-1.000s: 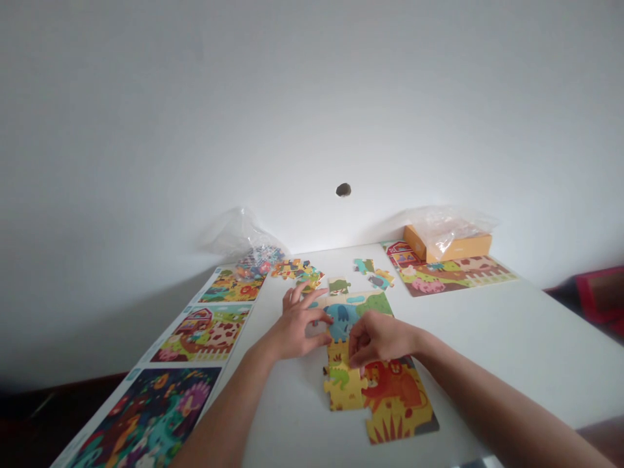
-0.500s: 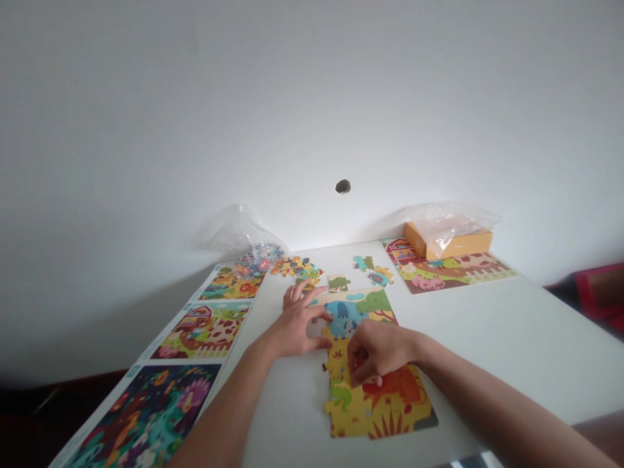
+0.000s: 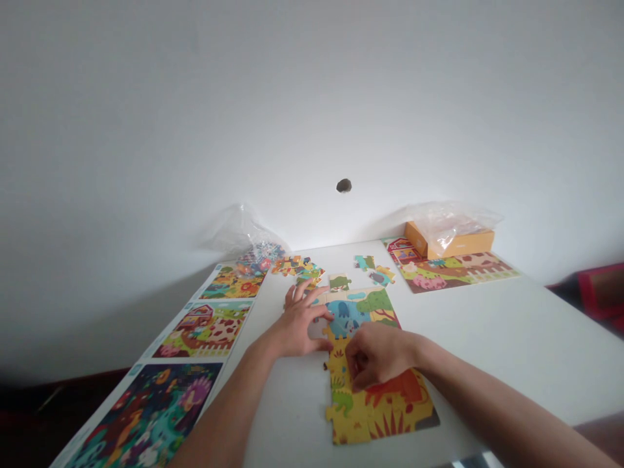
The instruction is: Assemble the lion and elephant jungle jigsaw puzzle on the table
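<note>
While your left hand (image 3: 299, 322) lies open, fingers spread against the blue elephant section (image 3: 346, 315), your right hand (image 3: 375, 356) curls down over the middle of the partly built jigsaw puzzle (image 3: 375, 406), and whether it pinches a piece can't be told from this view. The puzzle lies flat in front of you, its long axis running away from you, with the lion end nearest. It sits on a white table (image 3: 511, 325), with printed picture sheets (image 3: 202, 331) down the left side, loose puzzle pieces (image 3: 295, 266) beyond, and an orange box (image 3: 461, 242) under clear plastic (image 3: 451, 221) at the far right, before a white wall (image 3: 312, 97). Since the earlier frame, the lower pieces have slid slightly toward you.
</note>
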Demonstrator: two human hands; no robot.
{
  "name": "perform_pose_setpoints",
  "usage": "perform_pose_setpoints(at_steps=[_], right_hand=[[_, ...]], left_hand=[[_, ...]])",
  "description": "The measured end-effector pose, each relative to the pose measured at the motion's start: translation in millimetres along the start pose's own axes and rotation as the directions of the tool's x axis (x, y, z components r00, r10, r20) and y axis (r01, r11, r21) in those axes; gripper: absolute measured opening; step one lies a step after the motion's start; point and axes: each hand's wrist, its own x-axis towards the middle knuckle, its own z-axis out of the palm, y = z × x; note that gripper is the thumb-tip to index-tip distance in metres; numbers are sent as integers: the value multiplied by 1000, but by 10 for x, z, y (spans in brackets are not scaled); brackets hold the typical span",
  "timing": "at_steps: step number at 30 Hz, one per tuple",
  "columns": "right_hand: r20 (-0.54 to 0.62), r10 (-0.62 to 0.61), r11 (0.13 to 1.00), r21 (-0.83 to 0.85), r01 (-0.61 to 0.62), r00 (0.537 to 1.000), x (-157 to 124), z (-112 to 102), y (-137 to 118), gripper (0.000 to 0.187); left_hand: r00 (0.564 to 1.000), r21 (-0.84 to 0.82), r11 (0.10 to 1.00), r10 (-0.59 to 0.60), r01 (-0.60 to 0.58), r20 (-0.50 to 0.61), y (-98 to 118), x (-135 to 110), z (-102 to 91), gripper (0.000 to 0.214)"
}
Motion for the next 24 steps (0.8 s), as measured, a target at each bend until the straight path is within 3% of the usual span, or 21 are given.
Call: perform_pose_setpoints(at_steps=[4,24], right_hand=[[-31,2,1000,15,-2,1000,-4,-2,-8,34],[-16,-50,998,25,50,999,5,19,0,30]], left_hand=[[1000,-5,1000,-10,10,17,0,2,-9,46],[1000,-31,1000,-1,2,19,-4,6,-4,46]])
